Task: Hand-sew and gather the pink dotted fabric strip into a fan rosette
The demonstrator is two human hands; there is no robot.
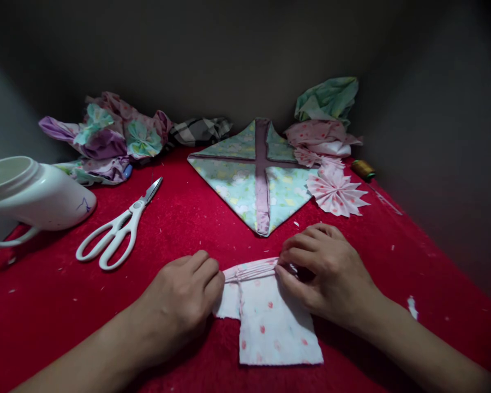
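Note:
A white cloth with pink dots (276,327) lies near the front of the red table, its upper edge gathered into narrow folds. My left hand (184,300) pinches the left end of the folds, fingers curled. At the right end, my right hand (321,270) grips the folded edge between thumb and fingers. The cloth's wider part hangs down flat between the hands, and a shorter flap shows beside my left hand. Beyond them lies a green patterned diamond-shaped cloth (233,180) with a mauve cross strip.
White scissors (123,232) and a white mug (57,199) are at left. Crumpled fabrics (106,131) sit at the back left, more (327,103) at the back right. A pleated pink flower (337,191) and a thread spool (363,170) are at right on the red table cover (180,218).

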